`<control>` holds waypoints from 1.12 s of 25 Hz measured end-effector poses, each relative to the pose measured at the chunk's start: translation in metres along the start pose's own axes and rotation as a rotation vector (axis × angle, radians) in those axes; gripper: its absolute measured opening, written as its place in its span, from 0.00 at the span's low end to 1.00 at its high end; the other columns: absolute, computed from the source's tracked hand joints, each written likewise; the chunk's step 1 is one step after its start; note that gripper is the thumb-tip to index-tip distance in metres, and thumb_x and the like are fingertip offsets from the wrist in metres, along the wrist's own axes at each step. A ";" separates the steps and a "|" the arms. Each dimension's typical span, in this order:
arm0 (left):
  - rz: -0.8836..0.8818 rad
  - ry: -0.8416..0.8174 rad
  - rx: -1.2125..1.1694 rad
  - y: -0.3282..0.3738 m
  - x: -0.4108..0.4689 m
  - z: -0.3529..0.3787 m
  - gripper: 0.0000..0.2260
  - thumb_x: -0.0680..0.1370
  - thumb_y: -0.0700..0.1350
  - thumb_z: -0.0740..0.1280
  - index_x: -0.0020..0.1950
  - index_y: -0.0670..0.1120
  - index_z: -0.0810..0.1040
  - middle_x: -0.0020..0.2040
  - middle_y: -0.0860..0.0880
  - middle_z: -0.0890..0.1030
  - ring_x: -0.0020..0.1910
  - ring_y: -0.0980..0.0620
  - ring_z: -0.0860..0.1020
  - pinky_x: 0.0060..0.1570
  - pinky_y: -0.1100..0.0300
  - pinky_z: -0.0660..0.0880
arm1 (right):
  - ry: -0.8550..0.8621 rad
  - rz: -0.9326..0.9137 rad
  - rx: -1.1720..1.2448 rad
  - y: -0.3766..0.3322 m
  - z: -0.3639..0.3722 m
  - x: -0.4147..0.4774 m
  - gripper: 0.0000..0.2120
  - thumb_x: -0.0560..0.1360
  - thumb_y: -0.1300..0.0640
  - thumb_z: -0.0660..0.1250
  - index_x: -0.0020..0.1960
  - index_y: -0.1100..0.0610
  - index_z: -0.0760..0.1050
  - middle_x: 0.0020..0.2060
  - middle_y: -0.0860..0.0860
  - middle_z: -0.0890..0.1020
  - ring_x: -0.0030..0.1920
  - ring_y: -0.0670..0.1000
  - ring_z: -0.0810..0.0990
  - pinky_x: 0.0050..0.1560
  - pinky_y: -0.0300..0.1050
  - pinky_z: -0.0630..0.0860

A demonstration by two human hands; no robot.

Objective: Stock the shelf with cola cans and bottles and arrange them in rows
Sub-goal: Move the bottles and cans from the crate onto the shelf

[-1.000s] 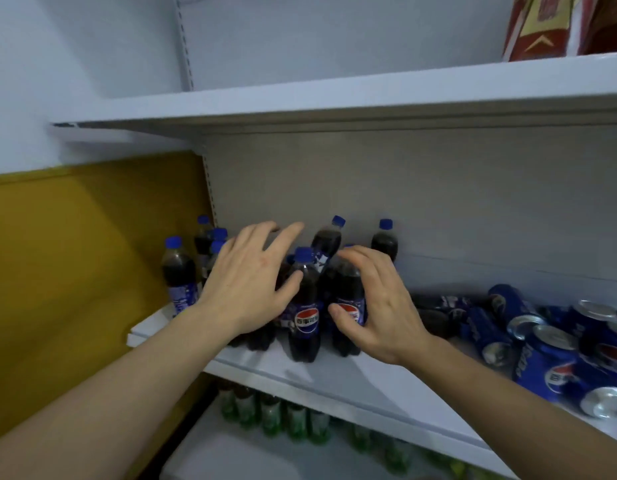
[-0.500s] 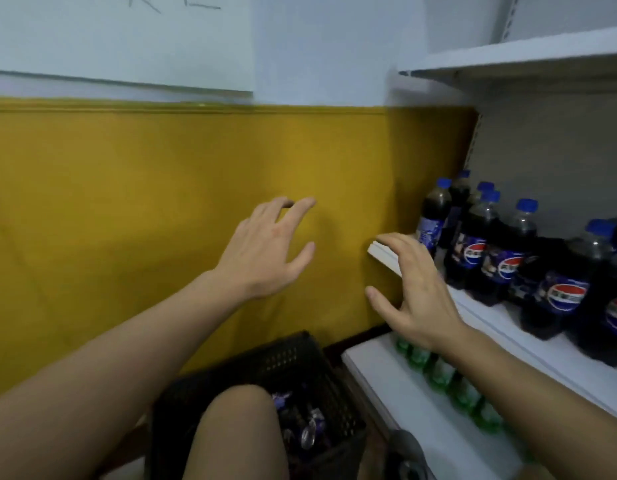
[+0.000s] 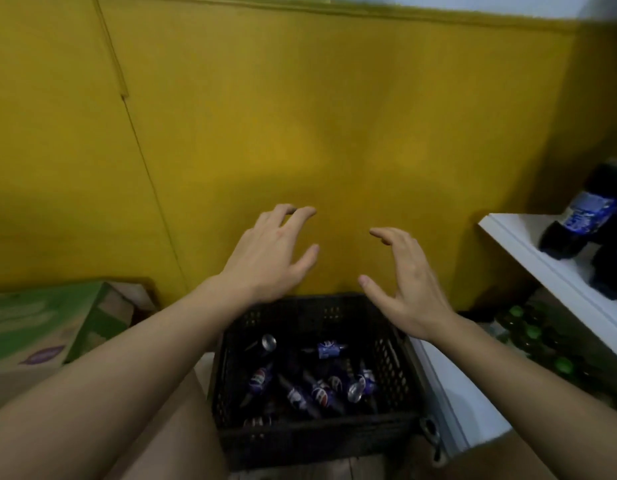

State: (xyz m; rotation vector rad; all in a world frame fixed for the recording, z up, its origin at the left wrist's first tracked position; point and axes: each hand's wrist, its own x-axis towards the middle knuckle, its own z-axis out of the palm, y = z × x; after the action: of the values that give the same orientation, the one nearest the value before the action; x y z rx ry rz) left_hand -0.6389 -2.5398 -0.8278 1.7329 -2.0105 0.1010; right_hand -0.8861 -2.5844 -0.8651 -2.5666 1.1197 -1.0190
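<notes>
Left hand point(image 3: 269, 258) and right hand point(image 3: 409, 282), spread and empty, hover above the black crate point(image 3: 227, 375); jumbled Pepsi bottles point(image 3: 321, 393) may slip from a hasty 2-handed grab.

Pepsi logo — on bottles point(image 3: 322, 396) in crate point(image 3: 321, 433); lettering unreadable.

I saw cola cans & bottles point(image 3: 312, 386) lying jumbled in black crate point(image 3: 386, 327); upright dark bottles point(image 3: 577, 216) stood on white shelf point(image 3: 528, 251).
</notes>
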 end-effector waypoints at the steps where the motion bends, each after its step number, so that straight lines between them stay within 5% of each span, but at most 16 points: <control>1: -0.029 -0.015 -0.013 -0.007 -0.002 0.009 0.27 0.81 0.60 0.58 0.78 0.53 0.61 0.73 0.47 0.68 0.69 0.44 0.69 0.64 0.45 0.72 | -0.018 0.016 0.021 0.007 0.011 0.002 0.31 0.77 0.40 0.63 0.75 0.54 0.63 0.70 0.50 0.69 0.69 0.51 0.69 0.68 0.50 0.68; 6: -0.168 -0.134 -0.043 -0.055 -0.022 0.070 0.26 0.82 0.60 0.58 0.79 0.54 0.59 0.74 0.49 0.67 0.70 0.46 0.69 0.63 0.46 0.74 | -0.191 0.148 0.117 0.042 0.086 0.003 0.30 0.79 0.41 0.63 0.76 0.52 0.62 0.71 0.48 0.68 0.70 0.48 0.67 0.69 0.46 0.67; 15: -0.321 -0.672 -0.258 -0.148 -0.031 0.237 0.28 0.83 0.56 0.61 0.81 0.51 0.57 0.75 0.46 0.66 0.72 0.42 0.68 0.69 0.46 0.70 | -0.991 0.651 0.190 0.135 0.307 -0.070 0.28 0.76 0.46 0.69 0.72 0.51 0.64 0.66 0.55 0.72 0.63 0.58 0.76 0.59 0.50 0.74; 19: -0.297 -0.857 -0.262 -0.170 -0.022 0.276 0.28 0.84 0.54 0.61 0.81 0.51 0.56 0.77 0.46 0.63 0.73 0.41 0.67 0.69 0.47 0.68 | -1.223 0.812 0.411 0.130 0.376 -0.108 0.27 0.77 0.45 0.71 0.71 0.53 0.67 0.64 0.46 0.74 0.61 0.50 0.76 0.60 0.45 0.73; 23: -0.323 -0.910 -0.255 -0.183 -0.032 0.290 0.27 0.84 0.53 0.62 0.81 0.50 0.57 0.75 0.45 0.65 0.70 0.41 0.70 0.65 0.52 0.69 | -1.471 0.630 0.521 0.101 0.430 -0.132 0.40 0.65 0.36 0.76 0.71 0.49 0.70 0.65 0.45 0.75 0.63 0.50 0.76 0.61 0.45 0.74; 25: -0.325 -0.967 -0.267 -0.183 -0.031 0.294 0.27 0.84 0.52 0.62 0.81 0.50 0.57 0.75 0.45 0.65 0.68 0.42 0.71 0.61 0.57 0.68 | -1.524 0.508 0.437 0.099 0.447 -0.137 0.36 0.63 0.37 0.78 0.67 0.50 0.74 0.61 0.50 0.78 0.58 0.53 0.79 0.59 0.50 0.78; 28: -0.309 -1.111 -0.248 -0.183 -0.039 0.300 0.29 0.80 0.51 0.69 0.78 0.50 0.61 0.71 0.43 0.69 0.65 0.42 0.73 0.64 0.51 0.72 | -1.472 0.648 0.552 0.106 0.439 -0.132 0.31 0.67 0.44 0.80 0.66 0.52 0.75 0.59 0.51 0.79 0.57 0.52 0.79 0.57 0.47 0.78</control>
State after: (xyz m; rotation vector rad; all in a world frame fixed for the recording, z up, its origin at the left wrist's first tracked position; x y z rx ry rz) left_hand -0.5544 -2.6476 -1.1533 2.1062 -2.1873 -1.4225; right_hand -0.7290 -2.6182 -1.3069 -1.5304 0.8268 0.6137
